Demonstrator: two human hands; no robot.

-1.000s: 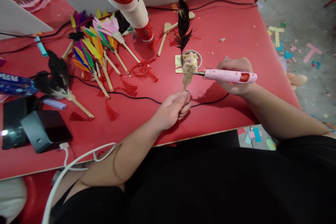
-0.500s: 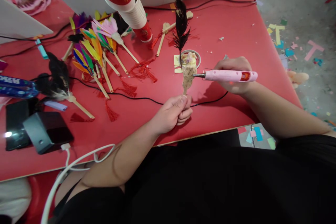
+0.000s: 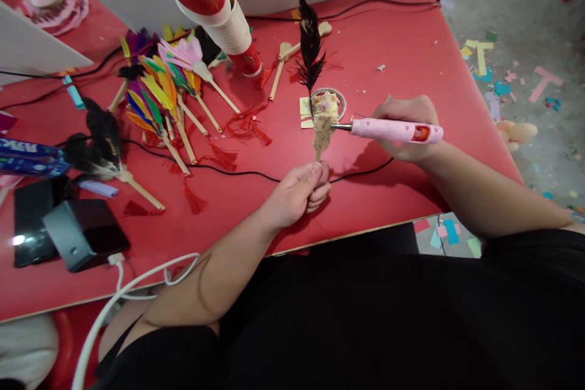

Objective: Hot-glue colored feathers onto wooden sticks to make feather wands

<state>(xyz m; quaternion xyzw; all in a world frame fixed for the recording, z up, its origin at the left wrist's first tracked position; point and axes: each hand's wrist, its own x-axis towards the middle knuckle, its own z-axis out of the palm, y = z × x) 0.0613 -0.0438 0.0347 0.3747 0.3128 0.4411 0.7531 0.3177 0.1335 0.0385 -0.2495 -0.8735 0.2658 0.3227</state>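
My left hand [image 3: 299, 192] pinches the bottom end of a wooden stick [image 3: 321, 136] that stands upright over the red table [image 3: 402, 61]. A black feather [image 3: 309, 52] rises from the stick's top. My right hand [image 3: 404, 128] grips a pink glue pen [image 3: 393, 130] held level. Its metal tip touches the stick's broad pale part from the right. A black cord [image 3: 256, 173] runs from the pen across the table under my left hand.
A small round dish [image 3: 340, 100] on yellow notes sits behind the stick. Finished sticks with coloured feathers [image 3: 159, 88] and red tassels lie at the left, by a leaning stack of paper cups [image 3: 214, 3]. A phone [image 3: 27, 219], a dark charger box [image 3: 82, 231] and a white cable [image 3: 137, 283] lie at the near left.
Both hands, the stick and the pen have shifted slightly left in view, mostly with the camera; the pen tip stays against the stick.
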